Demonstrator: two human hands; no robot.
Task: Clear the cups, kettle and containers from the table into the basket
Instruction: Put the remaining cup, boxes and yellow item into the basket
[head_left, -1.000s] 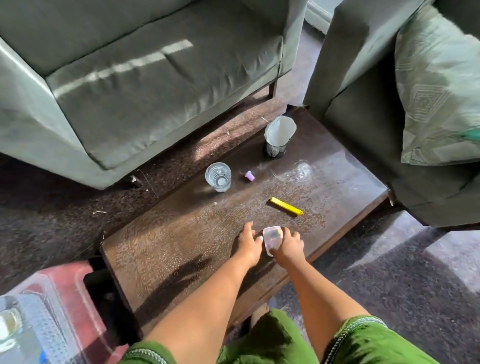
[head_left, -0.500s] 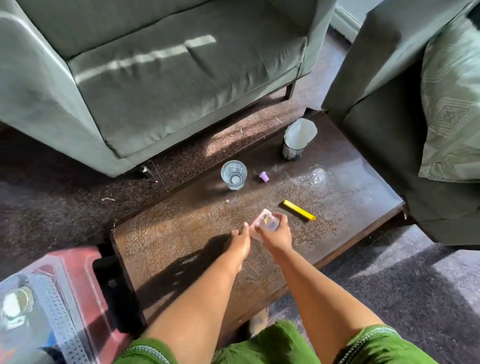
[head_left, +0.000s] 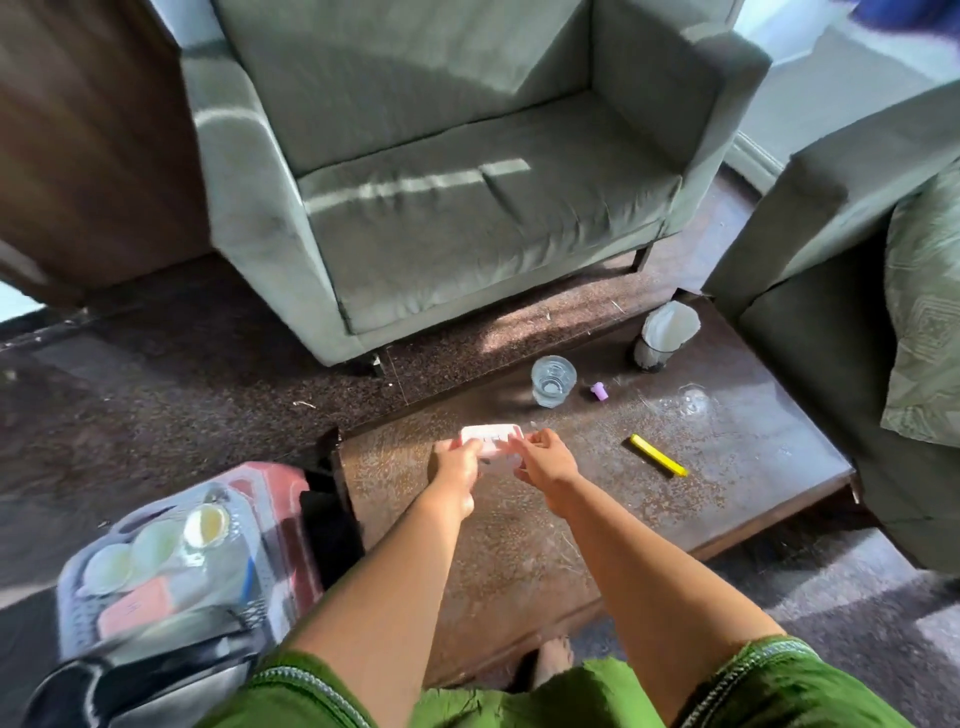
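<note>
The basket (head_left: 156, 582) sits on the floor at your left, just off the near-left corner of the desk (head_left: 571, 519), and it already holds several pale lidded cups and a pinkish container, so plan the drop into the gap that is left rather than on top of the lids. From there, work down in size: the desk still carries a metal cup (head_left: 660, 338) with a white liner at its far end, a clear glass (head_left: 553, 380) that looks to hold water near the far edge, a small purple cap (head_left: 600, 391) just beside that glass, and a yellow marker (head_left: 657, 455) toward the right. The thing in hand is the small translucent container (head_left: 488, 447), lifted just above the desk between your two hands. Keep it level as you swing it left, since I cannot tell whether its lid is seated; a firm press on the lid before you travel would be my advice. Let one hand take the carry so the other is free for the glass, which I judge the spill risk of the lot. Your left hand (head_left: 457, 467) grasps the container's left end, fingers curled over its edge. Your right hand (head_left: 545, 462) pinches its right end with curled fingertips, both forearms reaching forward and nearly parallel.
</note>
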